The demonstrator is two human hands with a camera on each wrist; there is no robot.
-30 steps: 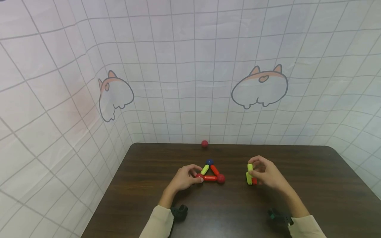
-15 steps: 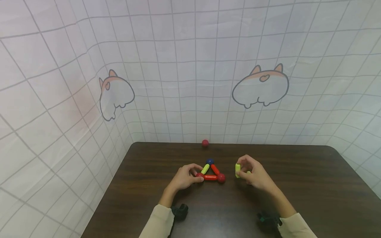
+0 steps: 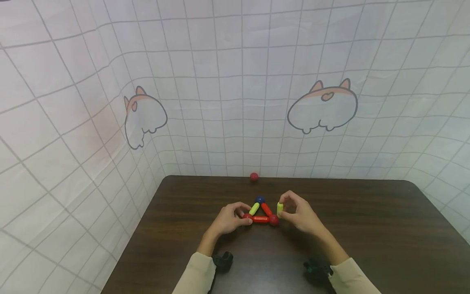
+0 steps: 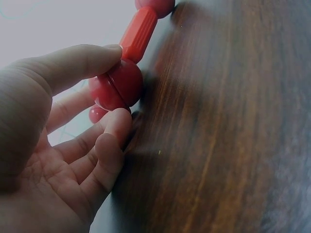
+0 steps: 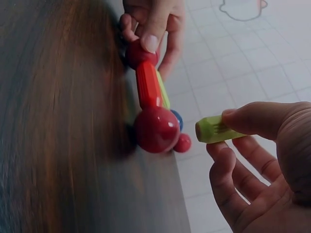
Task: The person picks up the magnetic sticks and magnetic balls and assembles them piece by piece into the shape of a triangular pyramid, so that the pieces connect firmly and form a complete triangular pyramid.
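Observation:
A triangle of building rods and balls lies on the dark wooden table [image 3: 367,228]. Its corners are a blue ball [image 3: 260,199], a left red ball [image 3: 247,218] and a right red ball [image 3: 273,220]. Two red rods [image 3: 261,219] and one yellow-green rod [image 3: 254,209] join them. My left hand [image 3: 228,219] holds the left red ball between thumb and fingers, also seen in the left wrist view. Thumb and fingers of my right hand [image 3: 299,212] pinch a loose yellow-green rod [image 5: 216,129], upright in the head view, just right of the right red ball and apart from it.
Another red ball [image 3: 254,177] sits at the table's back edge, behind the triangle. A white gridded cloth [image 3: 227,102] with cartoon drawings hangs behind and to the left. Dark wrist devices [image 3: 223,261] are by both cuffs.
My right hand has carried the yellow-green rod left to the triangle. The other yellow-green and red rods once beneath that hand no longer show. My left hand keeps its hold on the ball.

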